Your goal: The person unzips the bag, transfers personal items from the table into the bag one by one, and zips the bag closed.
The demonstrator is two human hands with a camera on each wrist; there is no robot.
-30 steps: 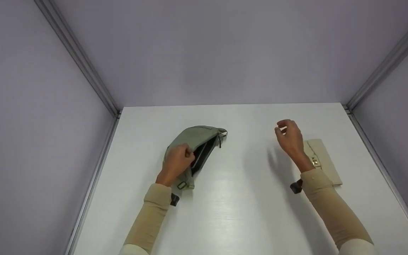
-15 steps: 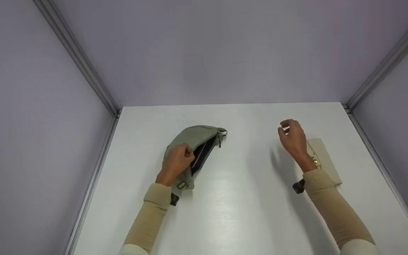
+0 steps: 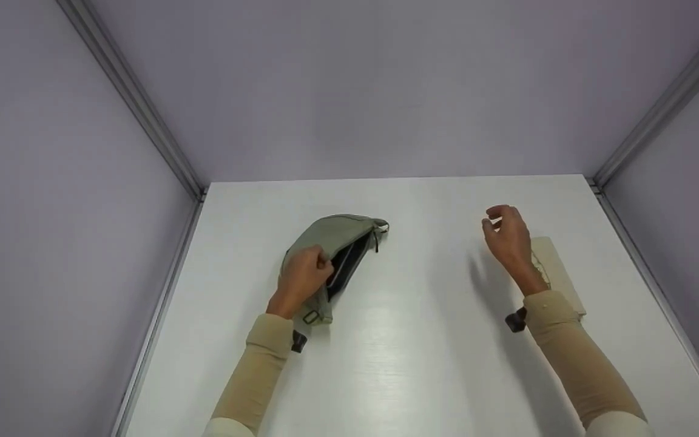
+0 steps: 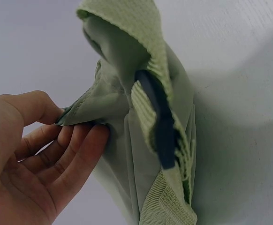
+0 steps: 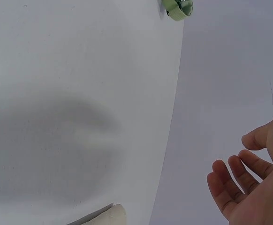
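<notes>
Two hands are in view above a white table (image 3: 398,340). We see the left hand (image 3: 302,276) at the near end of a green pouch (image 3: 331,240), which lies on the left half of the table with its long axis running from near-left to far-right. In the left wrist view, the thumb and fingers (image 4: 75,145) pinch the fabric edge of the pouch beside its mouth. The pouch mouth stands open, and a dark flat item (image 4: 157,122) shows inside it; we cannot tell what that item is. A small buckle (image 3: 311,317) sits at the near tip of the pouch.

We see the right hand (image 3: 507,237) raised over the right half of the table, well apart from the pouch. Its fingers are loosely curled and relaxed, and it holds nothing. A cream wallet (image 3: 559,273) lies flat on the table just to the right of this hand, partly hidden behind the wrist. In the right wrist view, only a corner of the wallet (image 5: 106,216) shows at the bottom edge.
</notes>
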